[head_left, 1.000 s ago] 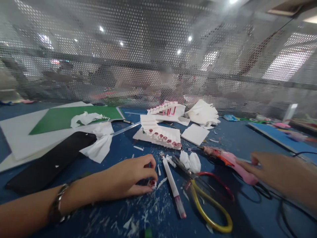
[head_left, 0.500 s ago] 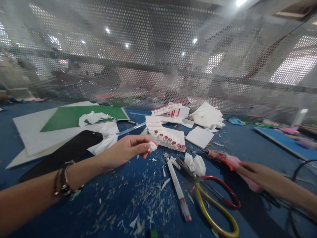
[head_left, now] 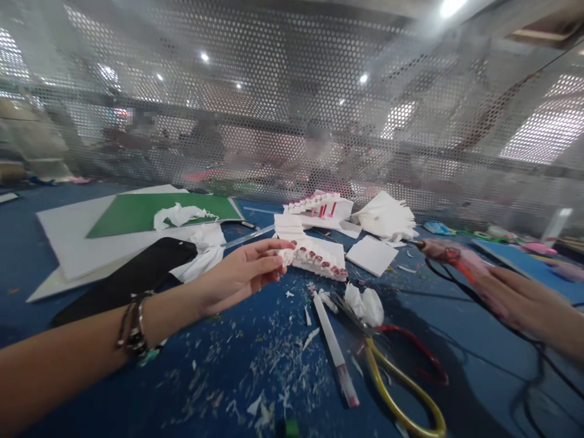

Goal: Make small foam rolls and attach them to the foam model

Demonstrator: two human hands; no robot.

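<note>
My left hand [head_left: 241, 275] is raised over the blue table [head_left: 137, 377], fingers pinched on a small white foam piece [head_left: 286, 255]. It hovers just in front of a white foam stair model [head_left: 314, 252] edged with red-topped pieces. My right hand [head_left: 524, 301] grips a pink glue gun [head_left: 449, 255] lifted off the table, its nozzle pointing left toward the model; the gun is blurred by motion and a black cord trails from it.
Yellow and red handled scissors [head_left: 401, 389], a white glue stick [head_left: 333, 344] and crumpled white scraps [head_left: 365, 301] lie near the front. A green sheet [head_left: 137, 213], white boards, a black sheet [head_left: 132, 277] and a second foam model [head_left: 319, 205] lie behind. A perforated metal screen [head_left: 292, 121] bounds the far edge.
My left hand picked the small foam piece off the table and carried it up toward the stair model. My right hand closed on the glue gun and lifted it off the table.
</note>
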